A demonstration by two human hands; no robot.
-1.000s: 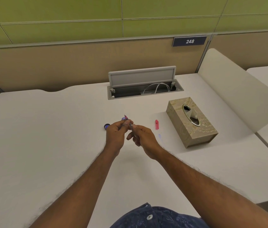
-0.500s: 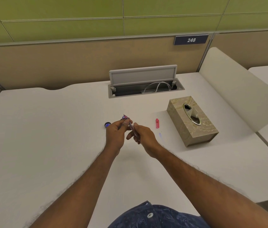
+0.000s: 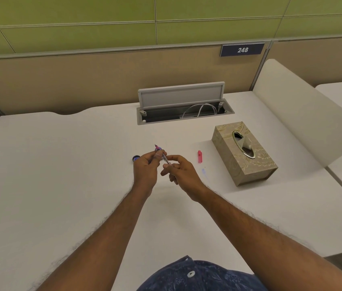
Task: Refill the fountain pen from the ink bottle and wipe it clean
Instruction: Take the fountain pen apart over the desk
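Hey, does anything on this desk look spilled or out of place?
A faint bluish streak lies on the white desk, just nearer the person than the small pink cap, left of the beige tissue box. It may be smeared ink or a clear part; too faint to tell.

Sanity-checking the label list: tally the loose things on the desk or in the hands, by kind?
Pen parts: 3 (held pen section, pink piece, clear piece)
Round blue cap: 1
Tissue box: 1
Total: 5
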